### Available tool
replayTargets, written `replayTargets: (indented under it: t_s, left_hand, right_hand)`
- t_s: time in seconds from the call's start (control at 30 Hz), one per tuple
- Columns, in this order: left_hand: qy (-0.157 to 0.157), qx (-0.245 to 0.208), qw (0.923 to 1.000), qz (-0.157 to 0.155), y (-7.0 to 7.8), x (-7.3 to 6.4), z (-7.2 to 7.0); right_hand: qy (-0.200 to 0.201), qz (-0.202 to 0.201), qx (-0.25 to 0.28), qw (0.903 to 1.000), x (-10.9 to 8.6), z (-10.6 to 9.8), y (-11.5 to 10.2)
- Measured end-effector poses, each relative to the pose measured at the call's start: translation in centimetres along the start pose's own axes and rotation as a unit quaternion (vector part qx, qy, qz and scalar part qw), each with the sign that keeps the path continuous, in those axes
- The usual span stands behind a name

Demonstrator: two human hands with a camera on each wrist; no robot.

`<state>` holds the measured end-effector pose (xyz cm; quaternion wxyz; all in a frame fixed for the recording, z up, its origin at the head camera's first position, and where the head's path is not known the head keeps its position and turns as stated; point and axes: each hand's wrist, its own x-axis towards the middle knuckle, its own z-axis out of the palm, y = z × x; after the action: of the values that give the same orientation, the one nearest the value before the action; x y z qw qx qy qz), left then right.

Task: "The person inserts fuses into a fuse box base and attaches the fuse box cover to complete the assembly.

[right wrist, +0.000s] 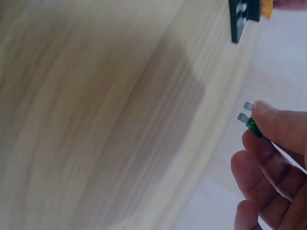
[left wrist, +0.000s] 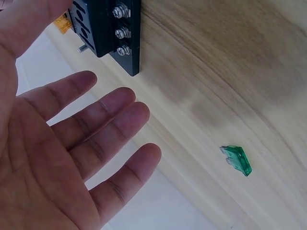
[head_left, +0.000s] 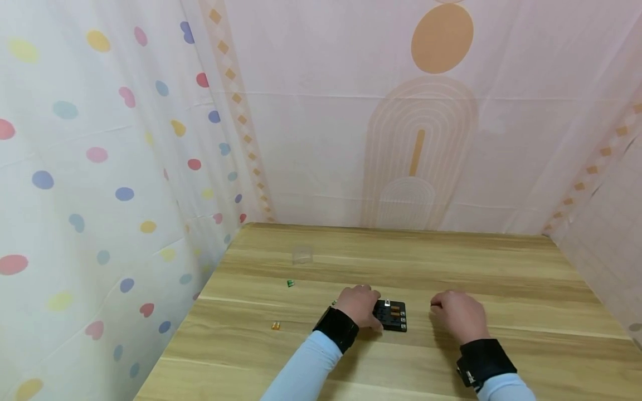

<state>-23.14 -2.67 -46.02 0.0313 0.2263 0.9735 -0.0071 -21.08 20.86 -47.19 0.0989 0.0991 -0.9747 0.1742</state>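
Pinches green blade fuse point(right wrist: 253, 128) in right hand point(head_left: 460, 316), thumb to fingertip, off black fuse block point(head_left: 388, 321) toward table's point(head_left: 501, 267) right edge. Holds left hand point(head_left: 356, 307) spread at block's left side; can't confirm contact. Could skew fuse from tip-only pinch, or slide block if loosely braced.

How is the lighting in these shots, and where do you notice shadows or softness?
Head view: soft light, shadows on the table near the left hand and right hand, orange fuse too small for detail; left wrist view: dim shadow patches, loose green fuse fairly crisp; right wrist view: broad soft-edged shadow, soft wood grain, pinched green fuse discernible.
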Motion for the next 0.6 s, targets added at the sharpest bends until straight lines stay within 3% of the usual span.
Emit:
replayTargets:
  t_s: [0.6]
  left_hand:
    - [0.002, -0.006, 0.9997, 0.023, 0.2, 1.1, 1.1]
  right_hand:
    - [-0.011, -0.041, -0.006, 0.9991, 0.3, 0.7, -3.1]
